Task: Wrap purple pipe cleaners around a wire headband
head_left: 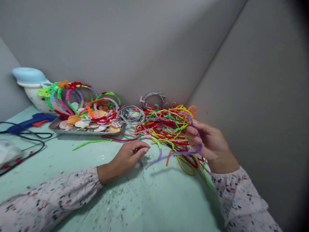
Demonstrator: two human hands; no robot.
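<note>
My right hand (210, 143) is raised at the right edge of the pile, fingers closed on a purple pipe cleaner (178, 154). The pipe cleaner bends round by the fingers and its free end points left, just above the table. My left hand (129, 156) is low over the table with its fingers curled in. A short purple pipe cleaner piece (140, 163) shows beneath those fingers; the rest of it is hidden. Between and behind both hands lies a tangled pile of coloured pipe cleaners (166, 124).
A metal tray (84, 132) holds seashells and several pipe-cleaner-wrapped headbands (69, 96). Coiled grey wire (131, 114) lies beside it. Left are a blue glue gun (29, 123) with a black cord, a plastic bag (8, 153) and a blue-lidded container (33, 87). Grey walls stand behind and right.
</note>
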